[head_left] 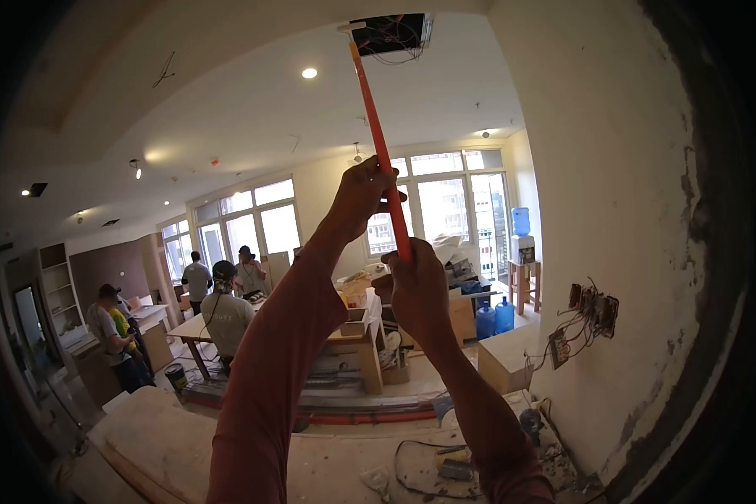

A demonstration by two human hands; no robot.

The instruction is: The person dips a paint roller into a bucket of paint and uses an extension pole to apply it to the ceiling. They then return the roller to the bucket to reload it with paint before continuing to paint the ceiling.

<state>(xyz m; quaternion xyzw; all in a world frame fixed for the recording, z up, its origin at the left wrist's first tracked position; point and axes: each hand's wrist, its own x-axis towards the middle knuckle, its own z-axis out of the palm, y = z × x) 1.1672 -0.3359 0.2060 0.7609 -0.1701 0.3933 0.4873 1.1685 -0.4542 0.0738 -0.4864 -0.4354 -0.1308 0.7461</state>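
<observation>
An orange pole (pixel 374 109) rises toward the ceiling, tipped with a small white head (pixel 351 28) that looks like a paint roller. Its tip is right by the edge of a dark square ceiling opening (pixel 391 35) with loose wires. My left hand (pixel 365 195) is wrapped round the middle of the pole. Lower down, my right hand (pixel 416 284) closes round the pole's bottom end. Both arms are stretched up in front of me.
A dusty surface (pixel 344 454) with cables and debris lies below me. Exposed wires (pixel 592 315) stick out of the right wall (pixel 596 168). Several people work beyond, one seated at a table (pixel 195 329). Blue water bottles (pixel 504 316) stand near the windows.
</observation>
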